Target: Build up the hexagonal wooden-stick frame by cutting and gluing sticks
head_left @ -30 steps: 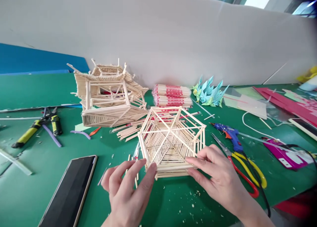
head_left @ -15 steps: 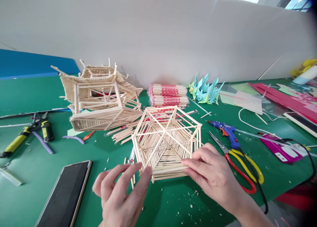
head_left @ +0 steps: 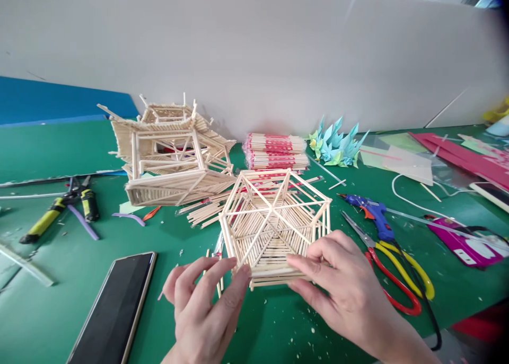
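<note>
A polygonal frame of thin wooden sticks [head_left: 272, 209], with spokes meeting at its top centre and a slatted base, stands in front of me. My left hand [head_left: 212, 295] pinches its near left corner between thumb and fingertips. At the near edge, my right hand [head_left: 334, 282] has its index finger above and its thumb below the front stick [head_left: 270, 272], near that stick's right part. The fingers hide both ends of the front stick. Behind to the left stands a larger stick-built model [head_left: 170, 157] with a flared roof.
Right of the frame lie scissors [head_left: 387, 263] and a blue glue gun [head_left: 371, 214]. A phone [head_left: 113, 305] and yellow-black pliers [head_left: 59, 210] are on the left. Packs of sticks [head_left: 276, 151] and folded paper pieces [head_left: 338, 141] stand along the grey partition.
The view has shifted slightly left, so things appear further right. My right thumb and index finger have spread a little around the front stick. My left hand keeps its pinch at the corner.
</note>
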Motion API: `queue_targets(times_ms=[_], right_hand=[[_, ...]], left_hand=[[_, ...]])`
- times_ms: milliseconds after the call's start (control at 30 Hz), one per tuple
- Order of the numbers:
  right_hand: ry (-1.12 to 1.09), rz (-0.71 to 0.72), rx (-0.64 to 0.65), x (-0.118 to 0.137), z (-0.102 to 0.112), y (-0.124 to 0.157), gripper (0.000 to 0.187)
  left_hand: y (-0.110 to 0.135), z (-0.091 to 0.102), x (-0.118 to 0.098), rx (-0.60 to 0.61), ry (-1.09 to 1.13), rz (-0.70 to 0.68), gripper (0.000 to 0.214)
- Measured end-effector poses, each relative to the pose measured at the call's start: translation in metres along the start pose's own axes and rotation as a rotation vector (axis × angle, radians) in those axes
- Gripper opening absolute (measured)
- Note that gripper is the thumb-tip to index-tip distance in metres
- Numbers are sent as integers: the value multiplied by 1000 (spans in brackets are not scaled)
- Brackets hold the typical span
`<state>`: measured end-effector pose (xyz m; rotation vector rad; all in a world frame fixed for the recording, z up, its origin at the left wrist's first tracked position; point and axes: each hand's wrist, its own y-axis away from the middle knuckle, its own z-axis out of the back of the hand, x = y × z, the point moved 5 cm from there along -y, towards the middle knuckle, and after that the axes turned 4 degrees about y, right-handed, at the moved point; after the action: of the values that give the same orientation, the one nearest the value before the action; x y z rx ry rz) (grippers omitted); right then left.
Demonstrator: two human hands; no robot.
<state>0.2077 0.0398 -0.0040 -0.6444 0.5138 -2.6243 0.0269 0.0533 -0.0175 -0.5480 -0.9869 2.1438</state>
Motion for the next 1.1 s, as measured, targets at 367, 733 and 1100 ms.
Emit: queue_targets(times_ms=[367,733,1100], right_hand=[[9,90,63,26,-14,-22,14],[-14,75,68,25,-18,-22,14],[-78,-349,-332,-53,35,28,21]], left_hand=[[-2,1,-2,-35,1,41,20],[-3,2,-3,-37,0,-6,25],[-6,2,-4,-63,-122,-61,21]])
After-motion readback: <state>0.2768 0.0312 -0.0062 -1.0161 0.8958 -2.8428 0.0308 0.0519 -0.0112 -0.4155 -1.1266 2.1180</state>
